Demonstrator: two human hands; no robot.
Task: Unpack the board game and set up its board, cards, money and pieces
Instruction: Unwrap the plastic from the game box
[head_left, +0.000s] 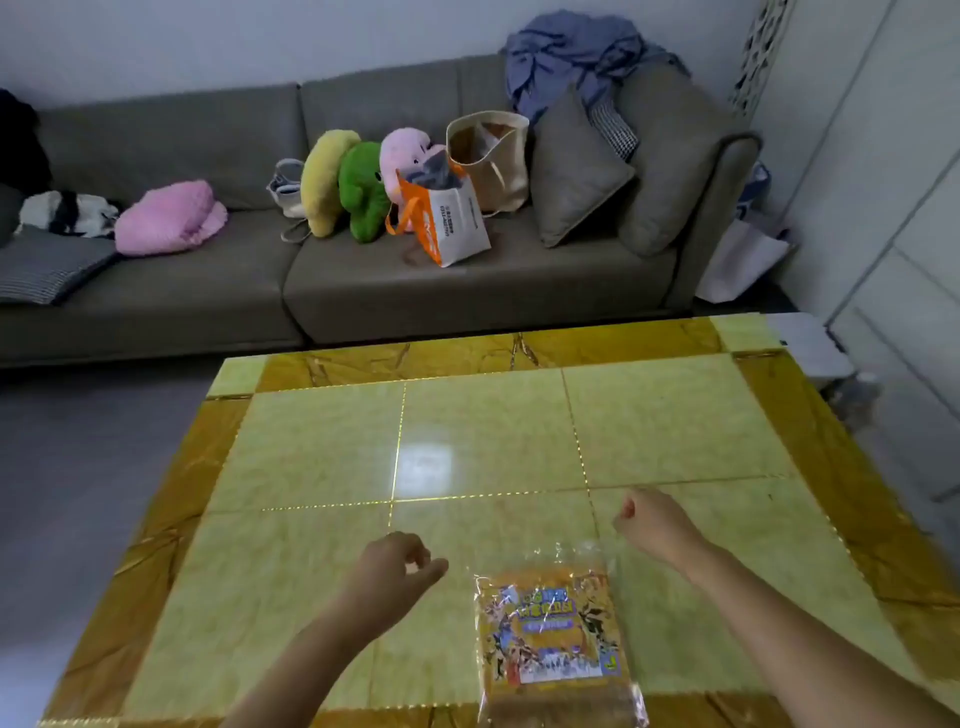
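The game packet (553, 634), not yet opened and in its clear plastic bag, lies on the table (322, 441) at the near edge. The left hand (392, 569) hovers just left of the packet, fingers loosely curled and holding nothing. The right hand (652, 519) hovers beyond the packet to the right, fingers curled in, also empty. I think the glossy top could let the packet slide off the edge, and a rough tear could scatter small pieces.

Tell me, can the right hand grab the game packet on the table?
Probably yes. The right hand hovers just beyond the game packet, which lies flat on the table with nothing between them.
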